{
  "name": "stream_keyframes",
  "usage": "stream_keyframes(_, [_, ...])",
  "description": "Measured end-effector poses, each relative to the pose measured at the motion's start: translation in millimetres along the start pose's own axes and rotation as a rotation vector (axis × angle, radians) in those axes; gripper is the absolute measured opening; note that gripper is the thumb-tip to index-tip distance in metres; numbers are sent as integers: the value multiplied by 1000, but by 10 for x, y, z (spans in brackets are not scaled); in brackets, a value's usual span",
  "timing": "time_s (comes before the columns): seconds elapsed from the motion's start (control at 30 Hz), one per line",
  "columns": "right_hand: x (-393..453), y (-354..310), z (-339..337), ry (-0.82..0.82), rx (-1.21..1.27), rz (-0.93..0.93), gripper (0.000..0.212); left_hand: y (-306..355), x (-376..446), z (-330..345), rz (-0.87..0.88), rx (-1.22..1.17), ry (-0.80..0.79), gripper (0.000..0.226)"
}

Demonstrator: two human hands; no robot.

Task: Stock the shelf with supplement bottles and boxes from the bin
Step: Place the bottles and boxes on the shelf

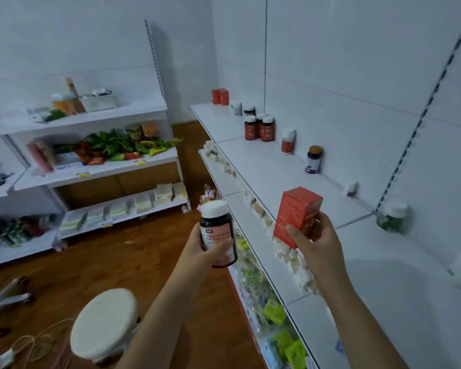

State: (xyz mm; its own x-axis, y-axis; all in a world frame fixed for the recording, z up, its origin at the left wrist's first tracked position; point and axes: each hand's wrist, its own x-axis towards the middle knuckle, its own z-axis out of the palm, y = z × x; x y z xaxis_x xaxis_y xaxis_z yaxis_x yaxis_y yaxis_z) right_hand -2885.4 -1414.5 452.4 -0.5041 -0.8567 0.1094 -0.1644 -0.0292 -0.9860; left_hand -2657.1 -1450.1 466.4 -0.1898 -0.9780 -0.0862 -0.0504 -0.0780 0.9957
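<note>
While the left hand (197, 251) grips a dark bottle (218, 234) with a white cap and pink label, upright over the floor (117, 262) just left of the shelf (264, 166), the right hand (318, 239) holds a red box (294, 215) from below, fingers curled round it, above the shelf's front edge. Along the back of the shelf stand two red boxes (220, 96), a cluster of red bottles (260, 126), a single red bottle (288, 141) and a purple-labelled bottle (313, 159). A round stool (104, 324) stands below.
</note>
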Motion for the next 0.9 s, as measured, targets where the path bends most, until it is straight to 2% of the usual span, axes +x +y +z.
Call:
stream_keyframes(0.23, [1106,74,644,2,-50,8,55,-39,1181,-238,-27,1,41,57])
stream_keyframes(0.37, [1662,205,1027,2,-77,36,54,-59,1968,-416,-35,-17,54,62])
stream_keyframes(0.6, [2759,394,1927,83,-107,50,51,-106,3516,-844,-20,-38,-47,59])
stream_keyframes(0.9, [4243,176,3195,203,-82,24,43,344,5619,-1542,9,29,-181,39])
